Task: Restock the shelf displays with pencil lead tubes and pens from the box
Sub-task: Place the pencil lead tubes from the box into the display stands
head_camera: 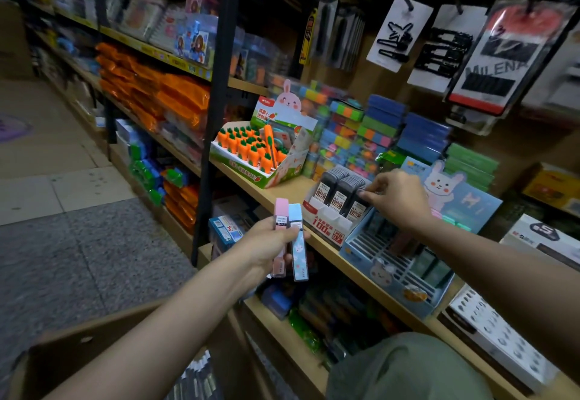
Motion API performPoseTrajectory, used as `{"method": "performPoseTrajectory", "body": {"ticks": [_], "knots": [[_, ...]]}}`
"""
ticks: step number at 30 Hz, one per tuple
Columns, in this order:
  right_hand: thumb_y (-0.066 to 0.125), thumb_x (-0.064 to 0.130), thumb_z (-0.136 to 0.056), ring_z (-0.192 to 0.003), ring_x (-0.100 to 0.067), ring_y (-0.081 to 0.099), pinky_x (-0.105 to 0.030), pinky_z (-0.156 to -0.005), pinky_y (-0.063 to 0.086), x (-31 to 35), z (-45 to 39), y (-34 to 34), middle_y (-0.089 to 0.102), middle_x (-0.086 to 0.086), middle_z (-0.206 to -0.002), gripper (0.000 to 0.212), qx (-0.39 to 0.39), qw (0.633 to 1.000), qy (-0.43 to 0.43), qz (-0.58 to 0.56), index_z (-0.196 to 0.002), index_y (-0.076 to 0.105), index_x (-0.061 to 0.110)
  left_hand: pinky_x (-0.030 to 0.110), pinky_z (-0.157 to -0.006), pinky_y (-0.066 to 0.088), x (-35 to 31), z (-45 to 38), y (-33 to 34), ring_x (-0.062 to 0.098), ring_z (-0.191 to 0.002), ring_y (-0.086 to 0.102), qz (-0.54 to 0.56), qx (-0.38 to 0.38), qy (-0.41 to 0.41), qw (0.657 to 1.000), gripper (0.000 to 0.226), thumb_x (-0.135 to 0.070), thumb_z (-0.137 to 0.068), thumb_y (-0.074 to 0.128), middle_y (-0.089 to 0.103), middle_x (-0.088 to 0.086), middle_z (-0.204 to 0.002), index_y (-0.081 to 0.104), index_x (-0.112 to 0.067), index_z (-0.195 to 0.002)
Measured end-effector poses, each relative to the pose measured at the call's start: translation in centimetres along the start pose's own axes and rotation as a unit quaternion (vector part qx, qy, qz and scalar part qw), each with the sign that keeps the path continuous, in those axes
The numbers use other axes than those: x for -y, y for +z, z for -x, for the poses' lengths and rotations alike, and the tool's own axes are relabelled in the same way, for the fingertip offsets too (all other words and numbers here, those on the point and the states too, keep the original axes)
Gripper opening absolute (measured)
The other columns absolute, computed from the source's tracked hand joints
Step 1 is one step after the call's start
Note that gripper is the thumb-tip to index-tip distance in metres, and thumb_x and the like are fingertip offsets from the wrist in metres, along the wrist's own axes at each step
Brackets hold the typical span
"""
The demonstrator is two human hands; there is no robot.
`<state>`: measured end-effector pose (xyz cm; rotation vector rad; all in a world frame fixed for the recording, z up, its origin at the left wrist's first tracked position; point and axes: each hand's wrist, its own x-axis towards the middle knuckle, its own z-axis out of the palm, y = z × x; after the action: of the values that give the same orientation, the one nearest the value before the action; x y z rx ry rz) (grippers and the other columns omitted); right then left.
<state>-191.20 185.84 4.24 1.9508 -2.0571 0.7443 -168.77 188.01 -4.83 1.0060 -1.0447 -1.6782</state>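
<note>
in the middle right of the frame, on the wooden shelf (284, 194), the right hand (398, 200) reaches to the white display (329, 220) of dark lead tubes (340, 191). its fingertips (365, 193) are bent down and pinch the top of the last tube in the right row; if this tube is going in or only being straightened, one cannot tell. to do this step well, the person should keep the tube upright, push it straight down into its row and not knock the tubes beside it, because they stand tight together.

in the lower middle of the frame the left hand (271, 242) is held up in front of the shelf edge, its fingers curled round a pink tube (280, 236) and a blue tube (298, 242), both almost upright. these two probably belong to the blue rabbit display (376, 269) just right of the white one, where many slots look free.

the forearms come from the bottom of the frame, the right one stretched over the blue display. the cardboard box (72, 346) stands at the lower left, near the person.
</note>
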Motion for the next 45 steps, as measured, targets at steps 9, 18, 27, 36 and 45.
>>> {"method": "performPoseTrajectory", "body": {"ticks": [9,18,27,36,45], "knots": [[0.068,0.026,-0.089,-0.085,-0.015,0.066,-0.032,-0.074,0.058,3.2,3.4,-0.8,0.065,0.004,-0.098,0.025,0.045,0.973,0.030,-0.224,-0.114,0.062,0.027,0.029,-0.065,0.043,0.7,0.6,0.4,0.007,-0.066,0.062,-0.048,0.064,0.057,0.995,0.022,-0.016,-0.097,0.056,0.076,0.002,-0.100,0.063,-0.010,-0.117],[0.074,0.016,-0.085,-0.083,-0.014,0.069,-0.038,-0.081,0.058,5.5,9.5,-0.1,0.069,0.002,-0.094,0.032,0.129,0.953,-0.005,-0.273,-0.115,0.065,0.025,0.031,-0.065,0.043,1.4,1.7,1.6,0.022,-0.076,0.050,-0.140,0.102,0.095,0.980,0.017,-0.016,-0.097,0.055,0.061,0.007,-0.087,0.061,-0.017,-0.113],[0.078,0.023,-0.081,-0.082,-0.016,0.071,-0.037,-0.074,0.059,0.5,6.8,-6.3,0.069,0.001,-0.095,0.027,0.035,0.977,0.032,-0.208,-0.104,0.064,0.024,0.023,-0.062,0.051,1.0,1.9,1.4,0.016,-0.082,0.054,-0.075,0.095,0.045,0.992,0.047,0.006,-0.094,0.045,0.053,0.004,-0.110,0.044,-0.024,-0.130],[0.075,0.025,-0.085,-0.082,-0.019,0.067,-0.040,-0.076,0.057,-3.7,3.6,-6.3,0.072,-0.002,-0.089,0.025,-0.039,0.998,-0.045,0.004,-0.106,0.065,0.019,0.022,-0.068,0.056,2.1,2.0,1.7,0.013,-0.083,0.065,-0.012,0.093,0.069,0.993,0.022,0.003,-0.093,0.056,0.071,0.008,-0.097,0.064,-0.008,-0.111],[0.072,0.028,-0.086,-0.082,-0.021,0.067,-0.038,-0.069,0.057,-4.3,2.8,-3.7,0.072,-0.003,-0.089,0.026,-0.019,0.998,-0.024,0.060,-0.110,0.065,0.020,0.027,-0.074,0.057,2.8,1.0,1.0,0.016,-0.093,0.068,-0.013,0.084,0.063,0.994,0.024,0.001,-0.091,0.059,0.074,0.005,-0.098,0.067,-0.016,-0.107]]}}
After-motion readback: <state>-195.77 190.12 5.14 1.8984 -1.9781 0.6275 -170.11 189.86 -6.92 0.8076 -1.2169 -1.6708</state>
